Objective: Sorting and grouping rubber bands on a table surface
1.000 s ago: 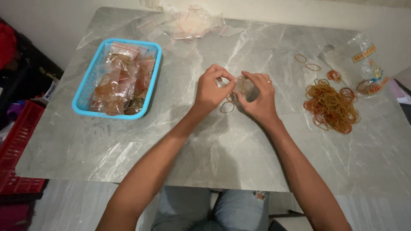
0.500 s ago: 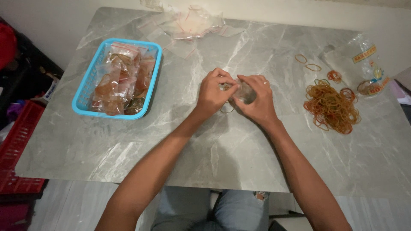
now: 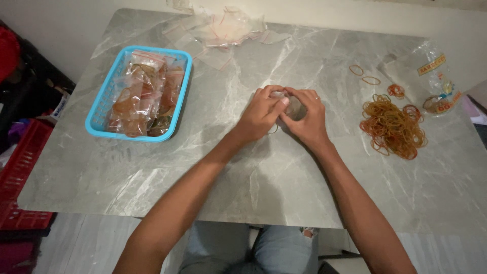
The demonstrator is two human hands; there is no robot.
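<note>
My left hand (image 3: 260, 113) and my right hand (image 3: 305, 117) meet over the middle of the grey marble table (image 3: 213, 172). Together they pinch a small clear plastic bag (image 3: 292, 107) that shows between the fingers; its contents look brownish and are mostly hidden. Part of a rubber band (image 3: 274, 130) peeks out under my left hand. A loose pile of orange and brown rubber bands (image 3: 391, 126) lies to the right of my right hand.
A blue plastic basket (image 3: 104, 99) at the left holds several filled clear bags (image 3: 144, 94). Empty clear bags (image 3: 223, 28) lie at the far edge. A larger clear bag (image 3: 431, 81) and stray bands (image 3: 371, 80) sit at far right. Red crates (image 3: 20, 167) stand left of the table.
Both hands have closed in tighter around the small bag, covering more of it. The rubber band under the left hand is now mostly hidden.
</note>
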